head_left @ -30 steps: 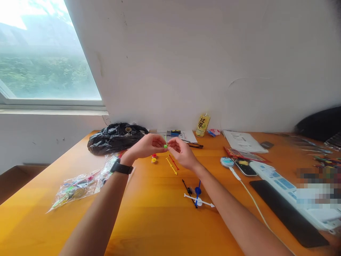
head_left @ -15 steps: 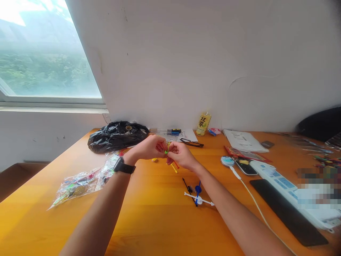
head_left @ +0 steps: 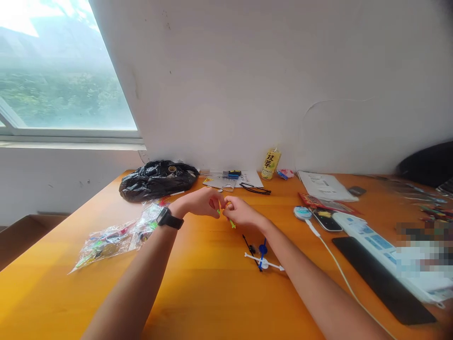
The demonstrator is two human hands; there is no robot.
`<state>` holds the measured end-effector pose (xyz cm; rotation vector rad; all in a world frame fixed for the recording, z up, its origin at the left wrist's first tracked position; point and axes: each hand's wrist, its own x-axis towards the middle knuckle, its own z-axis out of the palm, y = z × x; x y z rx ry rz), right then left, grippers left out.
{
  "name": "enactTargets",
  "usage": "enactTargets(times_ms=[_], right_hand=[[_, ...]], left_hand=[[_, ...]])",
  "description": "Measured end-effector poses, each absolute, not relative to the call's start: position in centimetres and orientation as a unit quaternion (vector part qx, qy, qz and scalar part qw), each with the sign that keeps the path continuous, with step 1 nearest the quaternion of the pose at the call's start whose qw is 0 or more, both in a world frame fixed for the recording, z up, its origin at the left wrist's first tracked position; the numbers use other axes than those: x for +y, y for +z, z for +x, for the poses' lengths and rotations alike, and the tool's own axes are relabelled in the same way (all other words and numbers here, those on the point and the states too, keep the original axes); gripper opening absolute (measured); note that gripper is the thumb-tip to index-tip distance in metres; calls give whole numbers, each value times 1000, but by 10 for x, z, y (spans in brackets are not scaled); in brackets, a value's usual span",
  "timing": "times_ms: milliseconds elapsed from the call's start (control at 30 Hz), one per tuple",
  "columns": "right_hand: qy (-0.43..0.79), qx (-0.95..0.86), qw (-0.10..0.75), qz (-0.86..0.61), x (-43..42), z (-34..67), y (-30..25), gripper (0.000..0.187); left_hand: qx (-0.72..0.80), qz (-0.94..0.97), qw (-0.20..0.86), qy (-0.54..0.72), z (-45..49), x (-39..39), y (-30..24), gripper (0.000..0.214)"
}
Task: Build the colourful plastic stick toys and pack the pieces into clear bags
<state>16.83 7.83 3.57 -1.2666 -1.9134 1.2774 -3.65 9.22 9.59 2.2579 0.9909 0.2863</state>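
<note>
Two bare hands meet over the middle of the table [head_left: 198, 293], fingertips close together. Left hand [head_left: 201, 202] curls inward, thumb and fingers in a pinch, apparently on a small green piece [head_left: 219, 212]; most of it is hidden. Right hand [head_left: 244, 211] has fingers bent the same way, little gap between them; can't tell what it grips. Yellowish arrow tip [head_left: 233, 225] shows just below the right fingers; held or lying on the wood, can't tell.

Handling, judged by look: green piece should be very light, stiff plastic, smooth, easy to drop; thin parts could snap if bent. Best hold is fingertips on the thicker part, not the slim end.

Near side of the right hand: white arrow [head_left: 253, 259], blue arrow [head_left: 263, 249] and black arrow [head_left: 245, 242] overlap in a loose group. Left: dark watch [head_left: 170, 219] on the wrist, clear bag [head_left: 113, 241] of coloured bits beyond it. Far left, black plastic bag [head_left: 155, 184]. Far side, yellow bottle [head_left: 271, 165] by the wall. Right, phone [head_left: 328, 221] and black pad [head_left: 382, 281].
</note>
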Motion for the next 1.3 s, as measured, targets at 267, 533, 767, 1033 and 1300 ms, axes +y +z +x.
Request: enactTargets(times_ms=[267,533,767,1033,1300], right_hand=[[297,-753,186,-557,83,185,50,22],[309,-805,-126,-490,67,209,92,28],[331,-768,-241,-492,57,203,91,37],[333,-770,-255,-481,57,198,91,13],[316,-796,-219,-468,58,204,97,18]], left_hand=[[399,855,331,-9,-47,105,76,15],[410,858,309,-5,-55,105,78,9],[451,835,312,-38,-53,104,78,23],[473,845,249,-33,-69,100,94,34],[477,821,307,-69,-57,91,100,13]])
